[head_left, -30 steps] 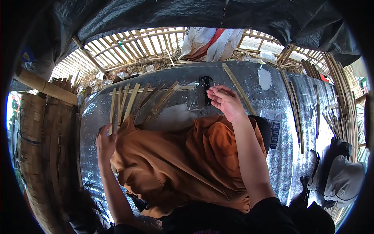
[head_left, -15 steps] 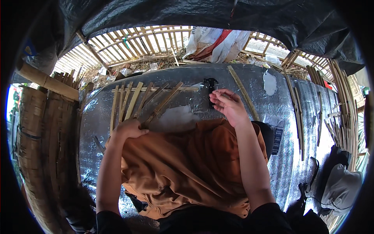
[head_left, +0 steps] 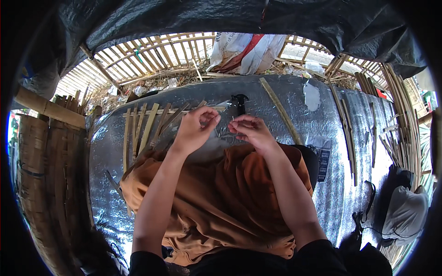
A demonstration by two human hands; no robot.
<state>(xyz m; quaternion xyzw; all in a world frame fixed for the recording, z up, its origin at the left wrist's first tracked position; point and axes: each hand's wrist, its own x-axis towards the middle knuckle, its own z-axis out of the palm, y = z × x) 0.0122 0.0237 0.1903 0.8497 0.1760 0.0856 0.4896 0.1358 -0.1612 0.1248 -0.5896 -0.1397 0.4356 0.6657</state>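
Over my lap, both hands are raised close together. My right hand (head_left: pixel 254 133) pinches a small, thin nail-like piece (head_left: pixel 233 118) between thumb and fingers. Just left of it, my left hand (head_left: pixel 195 131) has its fingers curled to the thumb; whatever they hold is hidden. A black hammer (head_left: pixel 239 105) lies beyond my right hand on the silver foil mat. Several flat bamboo strips (head_left: pixel 147 125) fan out beyond my left forearm, meeting a thin crosswise strip (head_left: pixel 154 112) near their far ends. Brown cloth (head_left: pixel 202 193) covers my lap.
A longer bamboo strip (head_left: pixel 280 109) lies slanted right of the hammer. More dark strips (head_left: pixel 346 133) rest on the foil mat (head_left: pixel 317 124) at right. Rolled woven bamboo (head_left: pixel 34 170) stands at left, and a grey bag (head_left: pixel 405 214) sits at lower right.
My left hand has left the near ends of the bamboo strips and moved right and up, beside my right hand. My right hand has come slightly left and lower.
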